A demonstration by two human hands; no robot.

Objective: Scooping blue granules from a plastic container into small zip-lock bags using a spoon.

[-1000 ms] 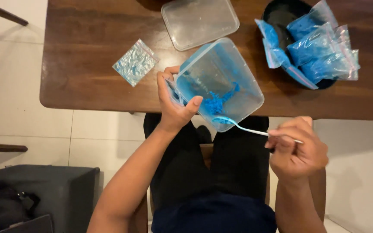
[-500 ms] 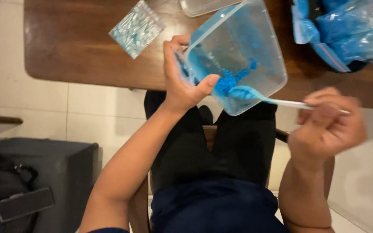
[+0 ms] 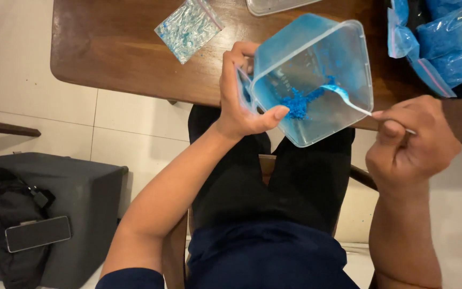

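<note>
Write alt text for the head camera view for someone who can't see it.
A seated person's left hand tilts a clear plastic container holding blue granules, while the right hand reaches a white plastic spoon into it. Beyond lie a wooden table, a small zip bag and bags of blue granules.

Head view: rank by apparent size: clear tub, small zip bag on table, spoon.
1. clear tub, though it is held up nearer the camera
2. small zip bag
3. spoon, thin, handle partly hidden in the right hand

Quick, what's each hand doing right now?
Left hand: shut on the tilted clear tub.
Right hand: shut on the plastic spoon.
</note>
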